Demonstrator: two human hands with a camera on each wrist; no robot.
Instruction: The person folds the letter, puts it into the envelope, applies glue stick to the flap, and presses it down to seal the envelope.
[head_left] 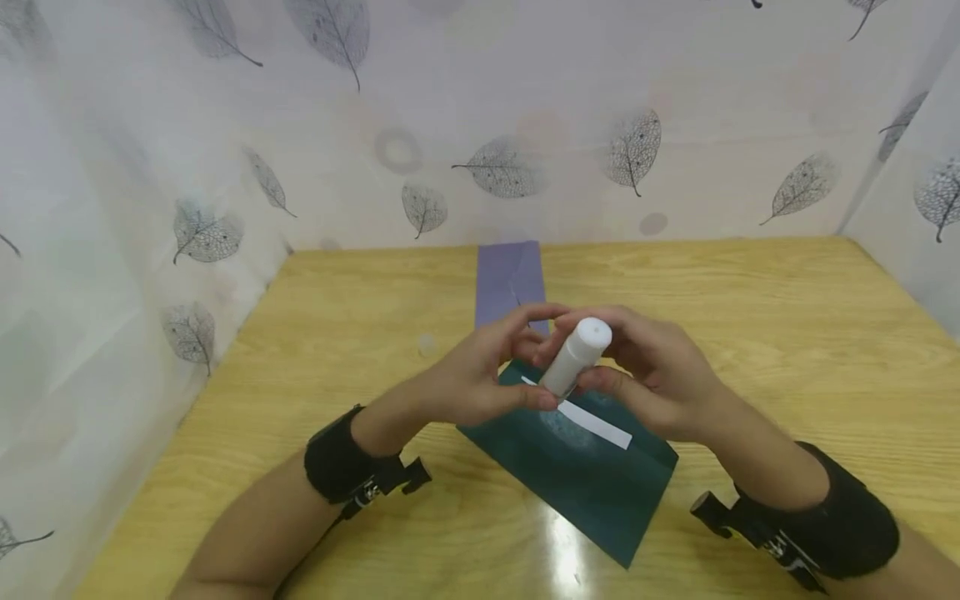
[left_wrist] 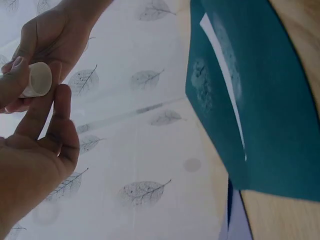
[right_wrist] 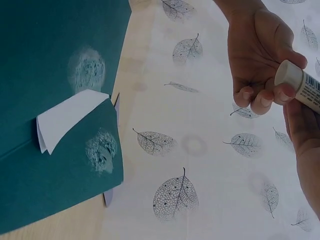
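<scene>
A white glue stick point(head_left: 573, 358) is held tilted above a dark green sheet point(head_left: 600, 500) by both hands. My left hand point(head_left: 480, 371) pinches its lower end with the thumb and fingers. My right hand point(head_left: 656, 375) grips it from the other side, its thumb along the tube. In the right wrist view, printing shows on the glue stick point(right_wrist: 306, 89). A narrow white paper strip point(head_left: 596, 423) lies on the green sheet; in the right wrist view the strip point(right_wrist: 70, 117) looks folded. Whitish smears point(right_wrist: 101, 150) mark the sheet beside it.
A purple paper piece point(head_left: 510, 279) lies at the back of the wooden table point(head_left: 735, 317), partly behind the hands. A small pale round thing point(head_left: 426, 344) sits left of it. Leaf-patterned curtain cloth point(head_left: 330, 200) stands behind the table and at both sides.
</scene>
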